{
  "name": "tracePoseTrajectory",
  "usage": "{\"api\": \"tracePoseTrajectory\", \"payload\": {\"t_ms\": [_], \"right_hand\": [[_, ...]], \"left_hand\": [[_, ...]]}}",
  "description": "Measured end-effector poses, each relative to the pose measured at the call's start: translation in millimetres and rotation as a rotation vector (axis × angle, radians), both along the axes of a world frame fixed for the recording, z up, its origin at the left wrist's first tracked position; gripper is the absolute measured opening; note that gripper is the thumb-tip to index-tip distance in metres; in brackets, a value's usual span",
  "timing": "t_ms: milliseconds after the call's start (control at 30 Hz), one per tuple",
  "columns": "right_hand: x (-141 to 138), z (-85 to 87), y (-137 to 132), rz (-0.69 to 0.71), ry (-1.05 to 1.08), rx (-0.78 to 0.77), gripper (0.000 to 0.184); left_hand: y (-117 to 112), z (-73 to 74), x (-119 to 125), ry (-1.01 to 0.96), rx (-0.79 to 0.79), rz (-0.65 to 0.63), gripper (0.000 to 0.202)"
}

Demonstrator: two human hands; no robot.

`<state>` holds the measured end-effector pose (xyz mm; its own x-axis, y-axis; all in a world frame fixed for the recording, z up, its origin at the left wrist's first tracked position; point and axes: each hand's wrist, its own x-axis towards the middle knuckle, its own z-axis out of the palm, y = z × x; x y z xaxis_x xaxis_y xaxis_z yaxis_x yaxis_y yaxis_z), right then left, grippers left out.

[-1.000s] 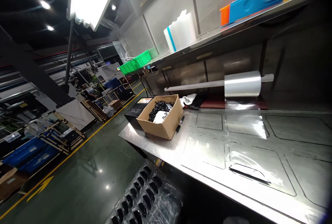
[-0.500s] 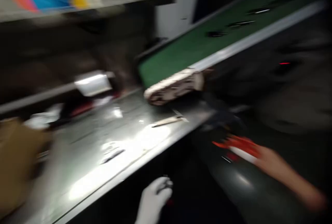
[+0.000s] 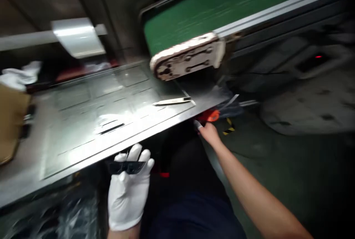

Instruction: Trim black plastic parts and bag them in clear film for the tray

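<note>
Gloved left hand (image 3: pixel 128 191) clamping black part (image 3: pixel 125 166) below the steel table (image 3: pixel 83 120) edge; bare right hand (image 3: pixel 208 132) reaching an orange item (image 3: pixel 208 115) at the table's corner, grip unclear, probably not closed.

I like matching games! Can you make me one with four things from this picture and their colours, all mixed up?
Things:
1. glove on the left hand
2. conveyor belt
3. small flat part in the gloved fingers
4. tool handle by the right hand

Colours:
A. green
B. orange-red
C. white
D. black

Pairs: 1-C, 2-A, 3-D, 4-B
</note>
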<state>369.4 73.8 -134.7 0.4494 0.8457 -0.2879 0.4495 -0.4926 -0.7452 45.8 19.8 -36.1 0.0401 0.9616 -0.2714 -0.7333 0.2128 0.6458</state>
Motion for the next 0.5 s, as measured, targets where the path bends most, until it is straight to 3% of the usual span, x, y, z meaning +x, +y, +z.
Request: {"api": "tracePoseTrajectory", "payload": {"t_ms": [67,167,267,333,400,500], "right_hand": [[-29,11.7,1,0.198,0.134,-0.037,0.037],[-89,63.1,-7,0.474,0.287,0.074,0.029],[-145,130.3,-10,0.830,0.311,0.455,0.018],[-170,159.5,-4,1.005,0.256,0.633,0.014],[-183,169.3,5,1.113,0.183,0.701,0.013],[-188,162.0,17,1.224,0.114,0.691,0.016]], "left_hand": [[6,6.3,-4,-0.104,0.077,0.062,0.031],[9,9.2,-9,-0.165,0.126,0.111,0.026],[7,6.2,-13,-0.153,0.135,0.131,0.027],[6,1.9,-17,-0.085,0.142,0.141,0.028],[5,-3.8,-22,0.032,0.147,0.140,0.027],[5,-13.1,-29,0.188,0.140,0.115,0.026]]}}
